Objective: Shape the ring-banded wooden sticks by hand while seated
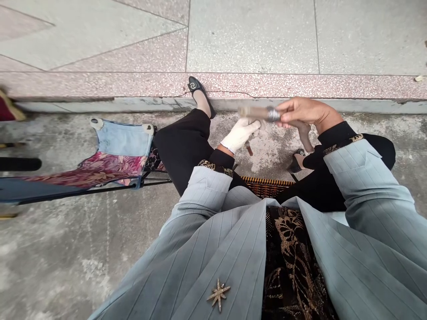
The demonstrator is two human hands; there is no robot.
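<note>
My right hand (pixel 302 112) is closed around a brown stick-like piece (pixel 256 112), which looks wooden and points left. Silvery wire (pixel 273 114) is wound round it just ahead of my fingers, and its far end is blurred. Just below that end, my left hand (pixel 240 134), in a white glove, is closed with its thumb side toward the stick. A blurred pale thing shows at its fingertips; what the glove holds I cannot make out. A short brown piece (pixel 249 148) shows beneath the glove; whether it is in the hand or on the ground, I cannot tell.
I sit with my knees apart, a woven seat edge (pixel 263 186) between them. Left of me stands a folding chair (pixel 123 142) with blue and floral fabric. Ahead, a low step (pixel 143 104) rises to a tiled floor (pixel 250 35); my left shoe (pixel 202 95) rests against it.
</note>
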